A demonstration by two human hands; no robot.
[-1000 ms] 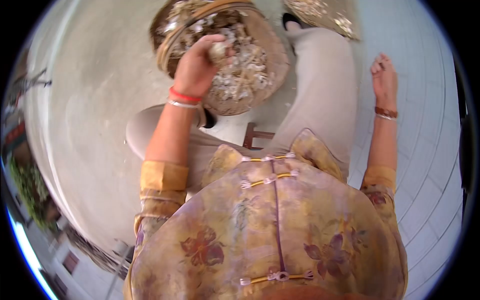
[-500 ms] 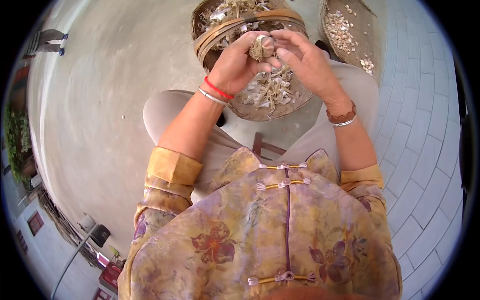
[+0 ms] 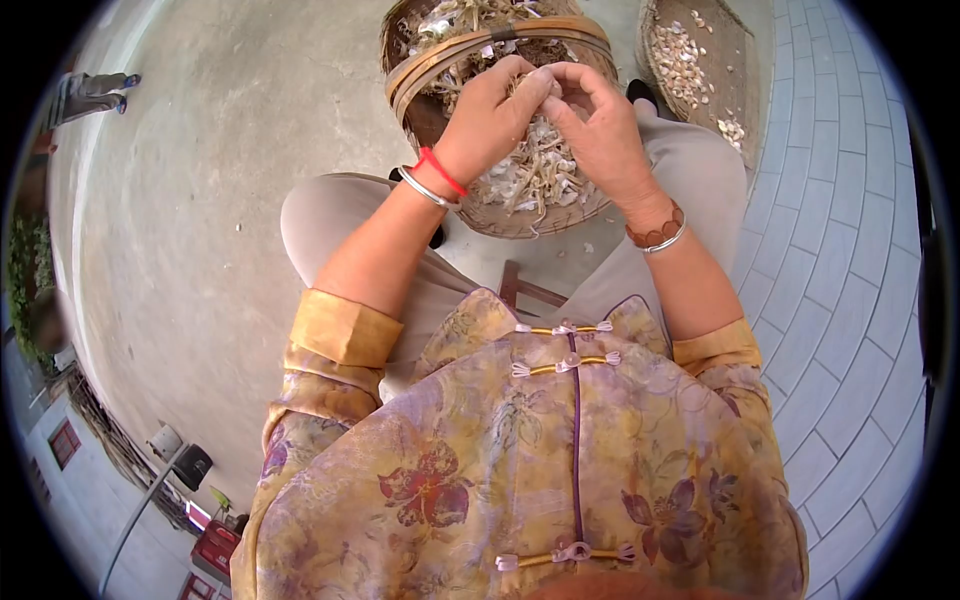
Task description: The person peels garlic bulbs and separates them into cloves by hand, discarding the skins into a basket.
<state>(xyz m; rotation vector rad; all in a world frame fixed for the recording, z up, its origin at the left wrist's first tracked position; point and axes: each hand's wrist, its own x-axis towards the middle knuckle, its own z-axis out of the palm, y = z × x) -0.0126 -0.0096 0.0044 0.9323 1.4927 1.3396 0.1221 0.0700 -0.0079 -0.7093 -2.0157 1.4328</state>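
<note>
My left hand (image 3: pixel 492 115), with a red cord and a silver bangle at the wrist, meets my right hand (image 3: pixel 603 125) above the basket. The fingers and thumbs of both are bent together around a garlic bulb, which they now hide almost wholly. On my right wrist sit a brown bracelet and a silver bangle. Below the hands is a woven basket (image 3: pixel 515 228) with a broad bamboo handle (image 3: pixel 430 72) arching over it. Dry garlic stalks and papery skins (image 3: pixel 540 175) fill much of it.
At the upper right, a flat woven tray (image 3: pixel 733 60) carries loose garlic cloves (image 3: pixel 680 65). My knees flank the basket, and a wooden stool bar (image 3: pixel 535 291) shows between them. Another person's legs (image 3: pixel 95 92) are at the far left. Grey tiles (image 3: pixel 830 250) cover the right side.
The garlic bulb showed plainly in my left hand before. Now my fingers have closed over it, with both thumbs drawn together. My right hand has shifted slightly left.
</note>
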